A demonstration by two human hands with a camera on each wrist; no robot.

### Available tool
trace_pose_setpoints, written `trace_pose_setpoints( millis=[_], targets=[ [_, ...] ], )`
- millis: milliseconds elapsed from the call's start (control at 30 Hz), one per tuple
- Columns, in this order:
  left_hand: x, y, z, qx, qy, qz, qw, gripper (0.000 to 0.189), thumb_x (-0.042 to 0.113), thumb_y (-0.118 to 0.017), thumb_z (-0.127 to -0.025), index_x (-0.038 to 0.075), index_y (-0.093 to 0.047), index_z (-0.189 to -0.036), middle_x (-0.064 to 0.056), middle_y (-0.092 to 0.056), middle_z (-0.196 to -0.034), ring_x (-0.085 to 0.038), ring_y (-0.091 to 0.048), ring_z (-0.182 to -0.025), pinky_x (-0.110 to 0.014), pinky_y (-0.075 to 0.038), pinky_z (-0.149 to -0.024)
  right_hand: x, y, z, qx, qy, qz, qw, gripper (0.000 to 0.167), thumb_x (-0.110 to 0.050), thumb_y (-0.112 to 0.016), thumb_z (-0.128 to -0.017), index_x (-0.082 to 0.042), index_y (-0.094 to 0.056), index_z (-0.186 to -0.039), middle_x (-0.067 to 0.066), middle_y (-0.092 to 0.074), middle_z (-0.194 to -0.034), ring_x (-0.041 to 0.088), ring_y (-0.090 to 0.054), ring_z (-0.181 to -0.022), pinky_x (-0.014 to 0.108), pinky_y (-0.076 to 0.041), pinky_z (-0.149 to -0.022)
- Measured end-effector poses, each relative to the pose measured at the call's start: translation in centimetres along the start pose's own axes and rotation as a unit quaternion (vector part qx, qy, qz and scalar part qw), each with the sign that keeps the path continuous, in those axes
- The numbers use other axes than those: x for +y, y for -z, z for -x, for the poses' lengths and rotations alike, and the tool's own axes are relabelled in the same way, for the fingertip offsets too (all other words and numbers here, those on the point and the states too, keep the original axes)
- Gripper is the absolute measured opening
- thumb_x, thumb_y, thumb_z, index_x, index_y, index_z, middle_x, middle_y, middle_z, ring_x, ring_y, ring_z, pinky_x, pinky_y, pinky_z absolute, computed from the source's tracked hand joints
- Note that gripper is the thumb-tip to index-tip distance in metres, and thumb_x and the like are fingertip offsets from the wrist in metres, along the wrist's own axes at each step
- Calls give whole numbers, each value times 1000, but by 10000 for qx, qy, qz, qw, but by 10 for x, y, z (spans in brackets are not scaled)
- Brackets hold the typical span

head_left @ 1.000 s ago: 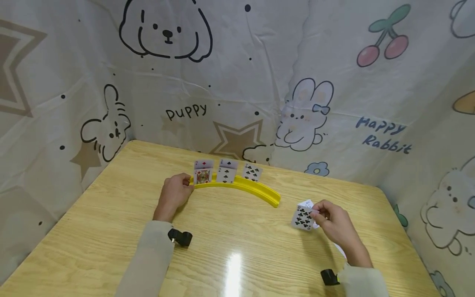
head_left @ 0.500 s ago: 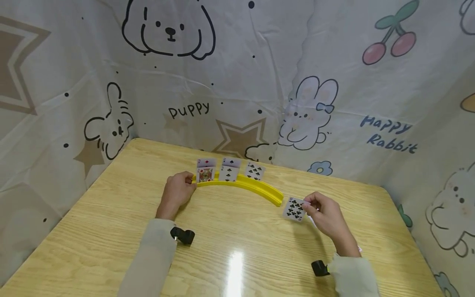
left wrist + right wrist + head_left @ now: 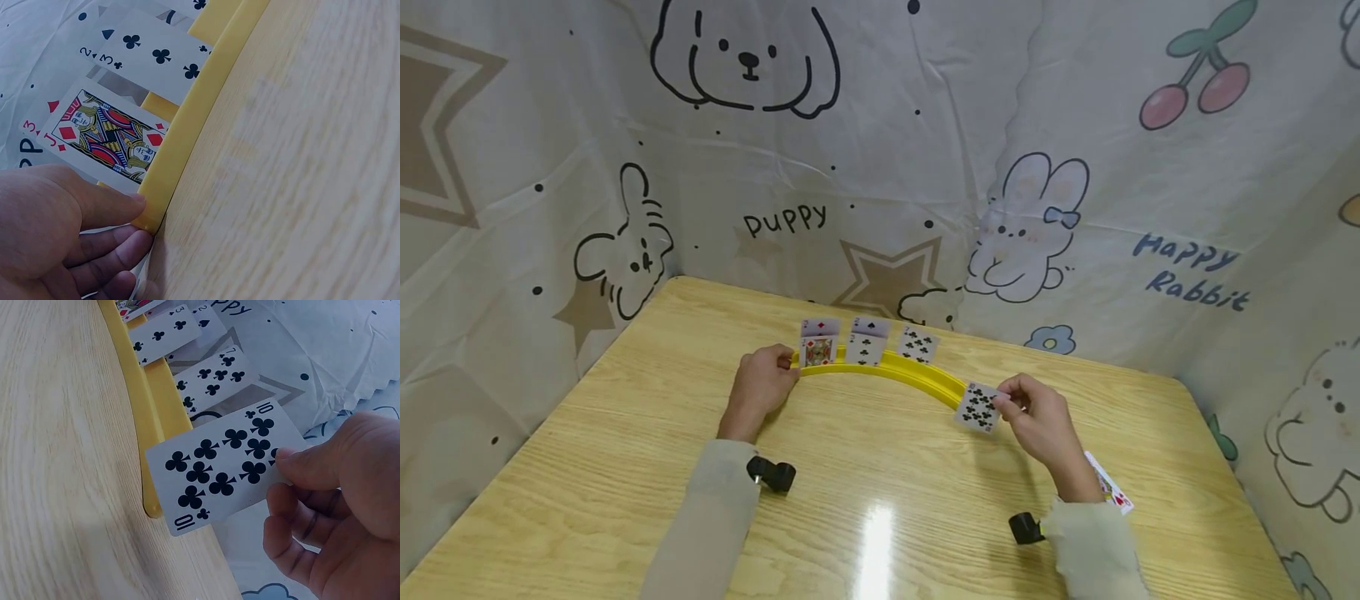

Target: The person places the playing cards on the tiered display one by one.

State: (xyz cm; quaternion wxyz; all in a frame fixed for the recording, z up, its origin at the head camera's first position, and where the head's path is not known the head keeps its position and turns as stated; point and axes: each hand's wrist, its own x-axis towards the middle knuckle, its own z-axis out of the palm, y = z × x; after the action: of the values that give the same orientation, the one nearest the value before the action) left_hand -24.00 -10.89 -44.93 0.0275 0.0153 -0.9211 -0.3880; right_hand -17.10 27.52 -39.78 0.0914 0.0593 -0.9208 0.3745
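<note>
A curved yellow card holder (image 3: 917, 375) stands on the table with playing cards upright in its slots. My left hand (image 3: 763, 385) grips its left end, thumb on top and fingers below in the left wrist view. Beside that thumb stands the jack of diamonds (image 3: 109, 134), a red 3 behind it. The 3 of clubs (image 3: 156, 56) stands with a 2 of spades behind, and the 7 of clubs (image 3: 215, 380) stands alone. Between thumb and fingers my right hand (image 3: 1037, 417) pinches the 10 of clubs (image 3: 222, 465) by its edge, overlapping the holder's right end.
Partly hidden under my right wrist, more playing cards (image 3: 1112, 487) lie on the wooden table (image 3: 820, 492). A patterned cloth (image 3: 880, 150) hangs behind the table and along its sides. Each wrist bears a small black camera.
My right hand has carried the 10 of clubs left and away from me, from near the loose cards to the holder's right end. The left hand keeps its grip on the holder.
</note>
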Motion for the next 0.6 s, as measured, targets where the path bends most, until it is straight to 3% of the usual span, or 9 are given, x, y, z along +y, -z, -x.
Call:
trace_pose_setpoints(
  millis=[300, 600],
  targets=[
    [-2, -1, 1, -35, -26, 26, 10000, 36, 13, -71, -92, -2, -66, -125, -16, -70, -107, -29, -66, -99, -43, -54, -86, -10, -13, -10, 211, 64, -77, 9997, 4, -5, -69, -94, -2, -67, -93, 6, -66, -82, 20, -61, -72, 27, -48, -59],
    [0, 1, 1, -57, 44, 53, 10000, 36, 13, -70, -92, -1, -66, -125, -15, -69, -107, -29, -65, -100, -45, -53, -86, -18, -22, -19, 237, -59, -88, 9997, 5, -8, -70, -94, -3, -69, -94, 7, -66, -86, 22, -60, -79, 36, -48, -68]
  ],
)
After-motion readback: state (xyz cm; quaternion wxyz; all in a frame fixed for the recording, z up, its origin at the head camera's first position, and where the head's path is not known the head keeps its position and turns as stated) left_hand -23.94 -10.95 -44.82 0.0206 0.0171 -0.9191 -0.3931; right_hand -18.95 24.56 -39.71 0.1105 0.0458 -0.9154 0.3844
